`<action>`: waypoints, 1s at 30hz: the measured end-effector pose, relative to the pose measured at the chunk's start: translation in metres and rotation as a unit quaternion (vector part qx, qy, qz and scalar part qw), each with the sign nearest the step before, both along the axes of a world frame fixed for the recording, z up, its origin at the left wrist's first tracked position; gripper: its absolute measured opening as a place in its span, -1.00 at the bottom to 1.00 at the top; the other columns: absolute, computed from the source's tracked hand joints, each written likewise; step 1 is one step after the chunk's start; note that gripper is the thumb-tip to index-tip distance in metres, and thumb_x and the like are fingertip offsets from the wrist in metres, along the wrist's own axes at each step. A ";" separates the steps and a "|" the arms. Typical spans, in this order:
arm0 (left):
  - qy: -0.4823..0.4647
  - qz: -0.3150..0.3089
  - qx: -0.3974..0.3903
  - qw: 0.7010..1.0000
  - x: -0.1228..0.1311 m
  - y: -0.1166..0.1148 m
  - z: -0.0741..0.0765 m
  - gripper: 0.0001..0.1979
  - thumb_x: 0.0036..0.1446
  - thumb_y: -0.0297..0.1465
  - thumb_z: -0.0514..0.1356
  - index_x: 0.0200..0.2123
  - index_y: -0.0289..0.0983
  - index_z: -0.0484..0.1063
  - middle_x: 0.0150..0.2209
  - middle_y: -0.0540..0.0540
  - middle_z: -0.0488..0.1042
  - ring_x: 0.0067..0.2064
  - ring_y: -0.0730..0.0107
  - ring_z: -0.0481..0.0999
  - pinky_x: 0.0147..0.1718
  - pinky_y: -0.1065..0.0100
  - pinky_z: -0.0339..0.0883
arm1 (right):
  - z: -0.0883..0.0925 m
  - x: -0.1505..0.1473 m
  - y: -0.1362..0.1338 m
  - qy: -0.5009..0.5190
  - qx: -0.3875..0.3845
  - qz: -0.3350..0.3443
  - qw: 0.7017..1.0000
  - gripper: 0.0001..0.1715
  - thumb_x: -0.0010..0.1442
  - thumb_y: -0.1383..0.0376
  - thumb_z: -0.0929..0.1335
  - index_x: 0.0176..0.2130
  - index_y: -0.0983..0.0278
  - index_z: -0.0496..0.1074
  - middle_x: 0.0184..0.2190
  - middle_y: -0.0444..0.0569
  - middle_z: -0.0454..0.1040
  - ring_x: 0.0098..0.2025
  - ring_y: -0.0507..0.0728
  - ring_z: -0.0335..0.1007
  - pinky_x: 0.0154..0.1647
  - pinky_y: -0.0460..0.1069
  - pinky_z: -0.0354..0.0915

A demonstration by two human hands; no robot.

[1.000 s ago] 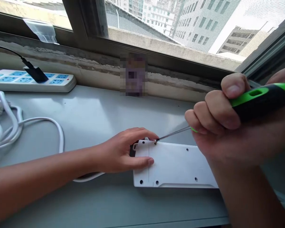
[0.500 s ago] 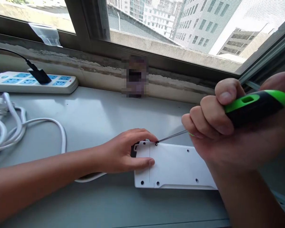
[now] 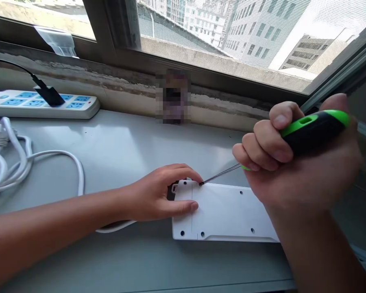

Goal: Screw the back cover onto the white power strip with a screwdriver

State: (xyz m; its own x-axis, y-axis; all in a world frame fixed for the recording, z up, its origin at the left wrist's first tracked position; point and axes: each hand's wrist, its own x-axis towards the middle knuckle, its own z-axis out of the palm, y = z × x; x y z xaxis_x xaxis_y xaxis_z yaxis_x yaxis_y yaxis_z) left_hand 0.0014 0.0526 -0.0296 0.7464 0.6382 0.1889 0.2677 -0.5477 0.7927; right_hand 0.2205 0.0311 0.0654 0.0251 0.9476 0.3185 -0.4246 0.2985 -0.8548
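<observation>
A long white casing (image 3: 225,211) with several dark screw holes lies on the grey tabletop (image 3: 110,260). Its right part is hidden behind my right forearm. My left hand (image 3: 167,193) grips the casing's left end, the thumb on top and the fingers at the far edge. My right hand (image 3: 295,158) is wrapped round the green and black handle of a screwdriver (image 3: 317,130). The thin metal shaft slants down to the left, and its tip is at a hole near the casing's far edge, close to my left fingertips.
A white power strip (image 3: 93,108) with a black plug (image 3: 50,97) in it lies at the back left. Coiled white cable (image 3: 26,162) covers the left side and runs under my left forearm. Behind the tabletop is a window frame (image 3: 110,49).
My right hand and the screwdriver handle have shifted slightly left, and the handle has turned a little. The tip is still at the same hole. My left hand keeps its hold.
</observation>
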 end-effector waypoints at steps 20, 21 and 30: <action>0.016 -0.002 -0.002 1.000 0.000 -0.001 0.003 -0.70 0.36 -0.18 0.29 0.05 -0.20 0.54 0.05 -0.19 0.56 -0.04 0.22 0.55 -0.10 0.32 0.46 | -0.009 0.010 0.035 0.131 -0.239 -0.229 0.935 -0.70 0.37 0.09 0.23 -0.27 0.26 0.30 -0.42 -0.12 0.29 -0.50 -0.02 0.23 -0.47 -0.07 0.23; 0.021 -0.002 0.002 1.000 -0.001 -0.001 0.003 -0.71 0.37 -0.19 0.28 0.04 -0.20 0.54 0.06 -0.19 0.56 -0.04 0.22 0.54 -0.10 0.32 0.45 | -0.009 0.011 0.035 0.133 -0.233 -0.235 0.934 -0.70 0.37 0.10 0.22 -0.27 0.26 0.29 -0.42 -0.13 0.28 -0.51 -0.02 0.23 -0.47 -0.07 0.23; 0.020 -0.007 0.033 0.999 -0.002 0.000 0.002 -0.66 0.37 -0.18 0.28 0.10 -0.21 0.49 0.02 -0.19 0.57 -0.10 0.25 0.55 -0.17 0.34 0.44 | 0.000 0.012 0.027 0.153 -0.182 -0.128 0.963 -0.65 0.35 0.02 0.21 -0.27 0.24 0.27 -0.52 -0.22 0.13 -0.61 -0.07 -0.01 -0.59 -0.07 -0.03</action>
State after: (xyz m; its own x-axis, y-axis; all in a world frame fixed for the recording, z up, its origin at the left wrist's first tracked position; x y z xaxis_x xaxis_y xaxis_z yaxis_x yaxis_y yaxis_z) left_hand -0.0002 0.0524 -0.0279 0.7627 0.6153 0.1993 0.2913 -0.6019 0.7435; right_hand 0.2326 0.0583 0.0657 0.3137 0.9450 -0.0923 -0.6258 0.1326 -0.7686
